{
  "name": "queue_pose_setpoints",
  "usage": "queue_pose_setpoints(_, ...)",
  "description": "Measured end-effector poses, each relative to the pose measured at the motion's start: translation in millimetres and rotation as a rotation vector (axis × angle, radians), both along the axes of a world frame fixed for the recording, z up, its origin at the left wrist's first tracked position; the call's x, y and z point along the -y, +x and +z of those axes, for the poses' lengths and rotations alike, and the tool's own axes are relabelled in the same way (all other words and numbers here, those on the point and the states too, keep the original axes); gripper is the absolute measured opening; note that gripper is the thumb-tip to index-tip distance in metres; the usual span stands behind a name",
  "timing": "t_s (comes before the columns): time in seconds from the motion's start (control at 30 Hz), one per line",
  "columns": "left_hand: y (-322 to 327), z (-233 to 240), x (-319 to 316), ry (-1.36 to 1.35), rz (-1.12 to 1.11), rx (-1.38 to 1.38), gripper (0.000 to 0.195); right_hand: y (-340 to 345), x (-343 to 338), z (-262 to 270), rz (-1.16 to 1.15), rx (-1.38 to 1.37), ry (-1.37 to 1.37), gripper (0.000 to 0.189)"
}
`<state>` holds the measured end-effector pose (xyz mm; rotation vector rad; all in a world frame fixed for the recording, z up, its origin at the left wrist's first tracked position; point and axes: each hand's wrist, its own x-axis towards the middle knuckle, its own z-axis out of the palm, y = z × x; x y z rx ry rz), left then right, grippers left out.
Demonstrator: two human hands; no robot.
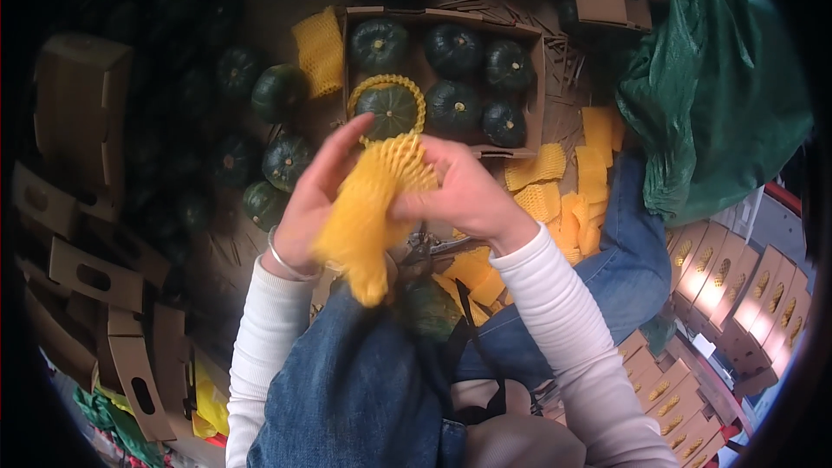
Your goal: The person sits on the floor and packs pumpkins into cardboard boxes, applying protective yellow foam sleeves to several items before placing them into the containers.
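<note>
Between my two hands hangs a yellow foam net sleeve (370, 214), partly blurred. My right hand (458, 192) pinches its upper edge between thumb and fingers. My left hand (318, 195) is at the sleeve's left side with its fingers apart; whether it grips the foam I cannot tell. Just beyond my hands stands a cardboard box (534, 91) with several dark green squashes (454, 51). The squash nearest my hands (388, 110) has a ring of yellow netting (421, 94) around it; the others in the box look bare.
Loose squashes (279, 92) lie left of the box, beside another foam sleeve (320, 52). Flattened yellow sleeves (538, 201) are piled at the right, near a green plastic sheet (708, 91). Empty cartons (97, 273) lean at the left; packed cartons (721, 273) are stacked at the right.
</note>
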<state>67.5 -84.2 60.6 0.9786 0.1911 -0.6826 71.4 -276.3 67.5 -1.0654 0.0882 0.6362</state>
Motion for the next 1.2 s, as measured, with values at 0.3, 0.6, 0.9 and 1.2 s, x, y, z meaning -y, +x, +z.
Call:
queue_pose_setpoints(0.3, 16.1, -25.4, -9.6, 0.597, -0.102, 0.363, 0.054, -3.6, 17.1, -9.2, -0.005, -0.249, 0.199, 0.031)
queue_pose_setpoints(0.6, 31.5, -29.2, 0.3, 0.169, -0.131, -0.003, 0.041, 52.0, 31.2, -14.8, -0.254, -0.217, 0.131, 0.017)
queue_pose_setpoints(0.9, 84.5, -116.3, 47.7, 0.664, 0.275, 0.071, 0.022, 138.5, 15.4, -95.1, 0.077, 0.440, -1.068, 0.031)
queue_pose_setpoints(1.2, 34.5, -73.3, 6.5, -0.454, 0.416, -0.307, 0.028, 48.8, 5.9, -33.4, -0.024, 0.447, -0.858, 0.027)
